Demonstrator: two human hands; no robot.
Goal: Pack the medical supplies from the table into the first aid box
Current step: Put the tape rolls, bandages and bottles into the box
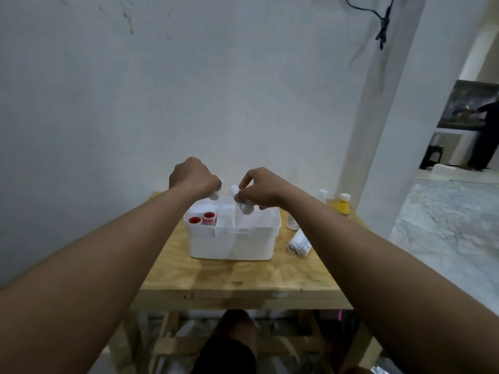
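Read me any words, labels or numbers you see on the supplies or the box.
None can be read.
White rolls on the table: dark marks, too blurred.
Small white bottle beside the box: label too blurred.
Yellow bottle: no legible text.
First aid box: plain white.

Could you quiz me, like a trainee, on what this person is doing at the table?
1. True or false: both hands hold something white over the box.
2. Which caps already sit in the box's left compartment? A) red B) blue C) green
3. Fill in: two white rolls lie on the table to the box's ____.

Key
1. True: the left hand grips a white item, and the right hand pinches a white tube.
2. A: the red caps.
3. Right.
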